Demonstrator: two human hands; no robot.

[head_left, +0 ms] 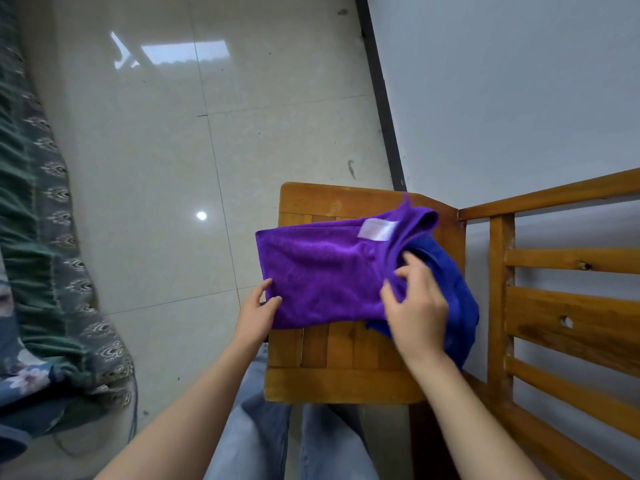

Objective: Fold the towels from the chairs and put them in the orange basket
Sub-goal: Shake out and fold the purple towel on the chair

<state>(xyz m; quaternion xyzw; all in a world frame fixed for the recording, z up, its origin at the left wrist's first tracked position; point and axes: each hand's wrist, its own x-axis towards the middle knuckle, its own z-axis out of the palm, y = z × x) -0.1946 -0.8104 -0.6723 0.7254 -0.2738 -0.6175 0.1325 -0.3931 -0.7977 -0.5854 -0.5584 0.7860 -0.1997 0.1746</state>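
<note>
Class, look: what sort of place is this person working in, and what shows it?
Probably a room in a home, perhaps a living room: a wooden chair holding a purple towel, a glossy tiled floor, and a patterned cloth-covered sofa or bed at the left.

Soft daylight, window glare on the glossy floor [180, 133], edges warped.

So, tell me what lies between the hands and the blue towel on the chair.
The purple towel covers the left part of the blue towel, and both hands hold it: the left hand at its near-left corner, the right hand at its right edge. The blue towel's right side lies bare.
</note>
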